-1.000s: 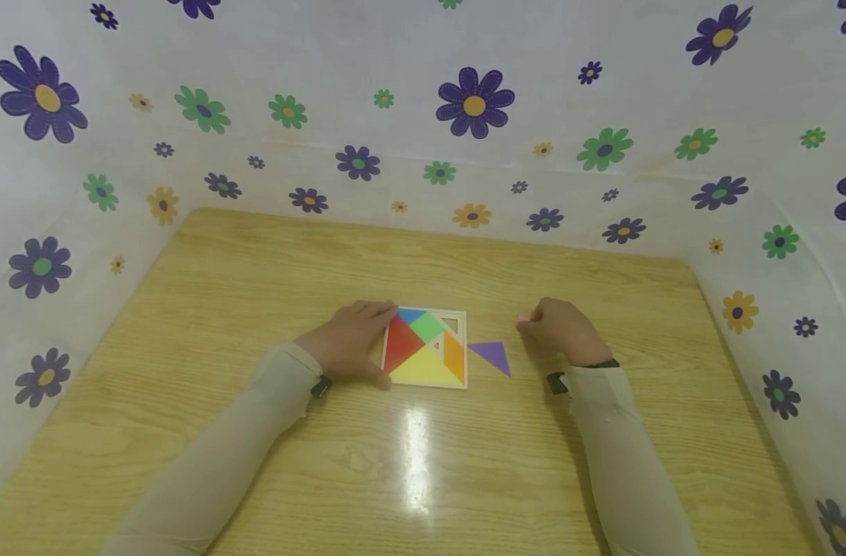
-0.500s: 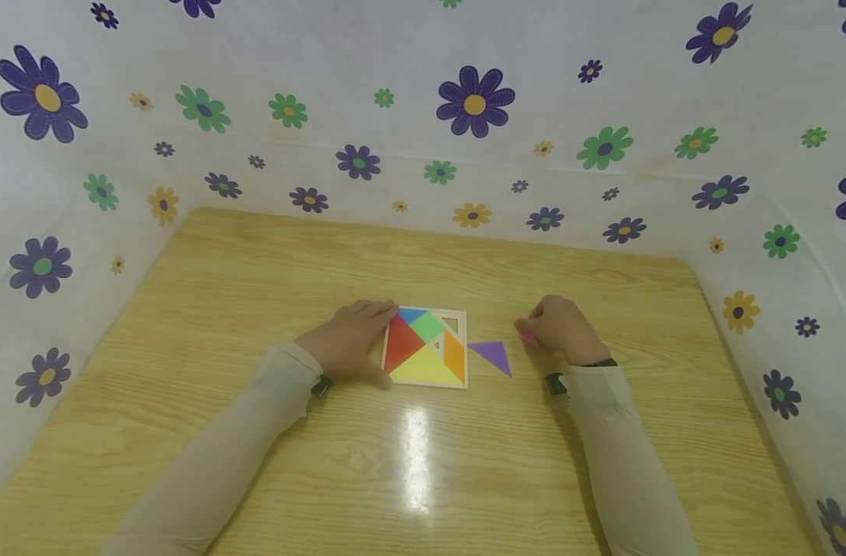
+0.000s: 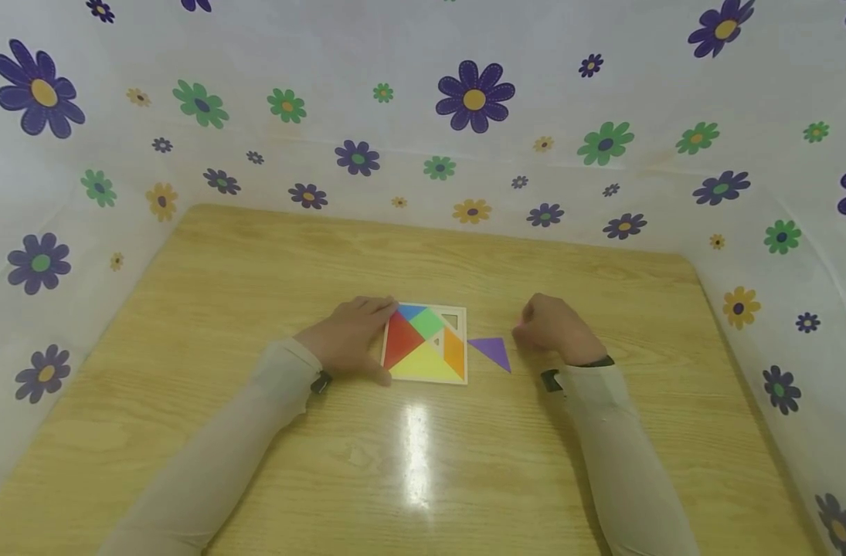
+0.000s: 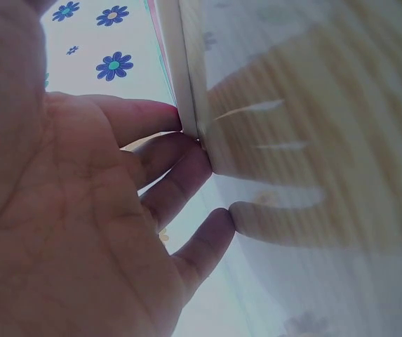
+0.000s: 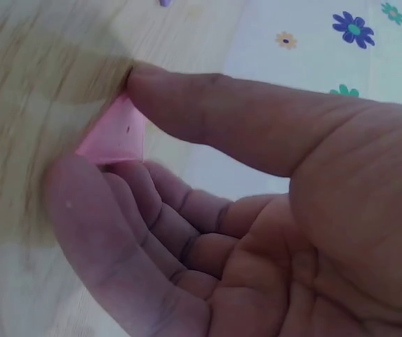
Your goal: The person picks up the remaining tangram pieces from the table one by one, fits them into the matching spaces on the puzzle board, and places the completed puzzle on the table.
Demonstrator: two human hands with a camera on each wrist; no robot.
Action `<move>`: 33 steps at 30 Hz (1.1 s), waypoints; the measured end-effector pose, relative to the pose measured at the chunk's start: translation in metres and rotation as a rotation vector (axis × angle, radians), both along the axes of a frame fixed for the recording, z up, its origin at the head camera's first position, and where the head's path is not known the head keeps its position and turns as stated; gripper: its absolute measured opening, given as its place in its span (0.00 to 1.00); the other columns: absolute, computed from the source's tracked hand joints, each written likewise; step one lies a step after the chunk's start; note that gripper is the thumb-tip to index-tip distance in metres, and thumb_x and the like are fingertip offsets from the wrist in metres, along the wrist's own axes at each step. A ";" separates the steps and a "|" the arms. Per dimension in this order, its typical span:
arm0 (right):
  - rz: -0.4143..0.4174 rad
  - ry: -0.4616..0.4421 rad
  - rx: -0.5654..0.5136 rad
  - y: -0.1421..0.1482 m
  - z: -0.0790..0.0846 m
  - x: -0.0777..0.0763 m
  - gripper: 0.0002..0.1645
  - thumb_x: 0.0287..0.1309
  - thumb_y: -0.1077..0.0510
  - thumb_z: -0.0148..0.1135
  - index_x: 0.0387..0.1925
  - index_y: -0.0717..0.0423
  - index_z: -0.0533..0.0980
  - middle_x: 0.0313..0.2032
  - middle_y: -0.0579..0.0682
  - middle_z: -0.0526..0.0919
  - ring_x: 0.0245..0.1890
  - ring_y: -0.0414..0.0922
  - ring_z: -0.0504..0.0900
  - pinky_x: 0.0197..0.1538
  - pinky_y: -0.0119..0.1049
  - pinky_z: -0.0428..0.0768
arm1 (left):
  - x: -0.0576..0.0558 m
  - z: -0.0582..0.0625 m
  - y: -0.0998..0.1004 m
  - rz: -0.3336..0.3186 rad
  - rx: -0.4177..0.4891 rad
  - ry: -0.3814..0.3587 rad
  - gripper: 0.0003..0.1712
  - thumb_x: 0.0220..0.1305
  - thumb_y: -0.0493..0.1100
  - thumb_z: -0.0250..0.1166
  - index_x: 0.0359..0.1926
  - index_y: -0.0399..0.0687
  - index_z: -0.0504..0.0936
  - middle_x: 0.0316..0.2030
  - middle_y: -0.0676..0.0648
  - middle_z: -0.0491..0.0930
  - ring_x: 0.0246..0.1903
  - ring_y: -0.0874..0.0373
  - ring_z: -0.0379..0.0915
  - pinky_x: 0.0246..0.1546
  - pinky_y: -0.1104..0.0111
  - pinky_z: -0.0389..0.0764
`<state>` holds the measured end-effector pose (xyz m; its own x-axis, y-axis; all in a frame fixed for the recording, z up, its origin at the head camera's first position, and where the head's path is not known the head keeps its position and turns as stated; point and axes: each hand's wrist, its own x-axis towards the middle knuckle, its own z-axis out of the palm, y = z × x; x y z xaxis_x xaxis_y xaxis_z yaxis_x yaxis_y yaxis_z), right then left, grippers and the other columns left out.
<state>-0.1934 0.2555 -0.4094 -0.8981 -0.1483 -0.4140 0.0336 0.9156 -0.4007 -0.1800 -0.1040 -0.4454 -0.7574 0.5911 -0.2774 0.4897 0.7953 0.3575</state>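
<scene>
My left hand rests against the left side of a square tangram tray, its thumb near the lower left corner. In the left wrist view, fingertips touch the tray's edge and the tabletop. The tray holds red, yellow, orange, green and blue pieces; bare wood shows at its upper right. Right of it, my right hand pinches a small pink triangle between thumb and index finger, just over the table. The head view mostly hides this piece.
A purple triangle lies flat on the wooden table, between the tray and my right hand, one tip close to the tray. Flower-printed white cloth rises behind the table and along both sides.
My right hand has turned the pink triangle about in its fingers and shifted slightly left. My left hand stays at the tray. The head view has tilted a little.
</scene>
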 end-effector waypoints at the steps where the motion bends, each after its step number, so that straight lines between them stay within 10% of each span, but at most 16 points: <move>1: 0.008 0.003 0.007 -0.001 0.000 0.000 0.20 0.65 0.55 0.63 0.50 0.69 0.77 0.47 0.62 0.83 0.42 0.53 0.80 0.47 0.46 0.82 | 0.000 0.000 0.000 0.001 0.001 -0.001 0.73 0.49 0.74 0.74 0.83 0.48 0.47 0.82 0.48 0.49 0.80 0.46 0.42 0.79 0.52 0.49; 7: 0.063 -0.004 0.010 0.000 0.000 -0.004 0.23 0.66 0.55 0.63 0.52 0.71 0.81 0.55 0.65 0.82 0.45 0.53 0.79 0.51 0.48 0.80 | -0.001 0.004 0.000 0.008 0.004 -0.010 0.72 0.49 0.73 0.74 0.83 0.48 0.47 0.82 0.48 0.48 0.80 0.47 0.41 0.79 0.52 0.49; 14: 0.104 -0.037 -0.069 0.006 0.001 -0.008 0.19 0.63 0.56 0.61 0.17 0.50 0.69 0.17 0.42 0.62 0.22 0.41 0.64 0.30 0.35 0.64 | -0.003 0.004 -0.001 -0.002 0.003 -0.005 0.73 0.50 0.74 0.74 0.83 0.47 0.47 0.82 0.47 0.48 0.80 0.46 0.41 0.80 0.52 0.48; 25: 0.052 0.022 -0.122 0.002 -0.001 -0.007 0.16 0.67 0.58 0.62 0.50 0.65 0.72 0.47 0.62 0.81 0.42 0.52 0.78 0.44 0.41 0.79 | -0.001 0.005 -0.002 0.014 0.012 -0.021 0.73 0.49 0.75 0.74 0.83 0.48 0.46 0.82 0.48 0.47 0.80 0.46 0.41 0.79 0.51 0.48; 33: 0.068 0.178 -0.122 -0.001 -0.005 -0.006 0.11 0.76 0.57 0.53 0.47 0.61 0.77 0.37 0.55 0.82 0.35 0.49 0.78 0.39 0.40 0.77 | 0.000 0.003 -0.001 0.004 0.012 -0.015 0.73 0.49 0.74 0.75 0.83 0.47 0.48 0.82 0.47 0.48 0.80 0.45 0.42 0.80 0.52 0.48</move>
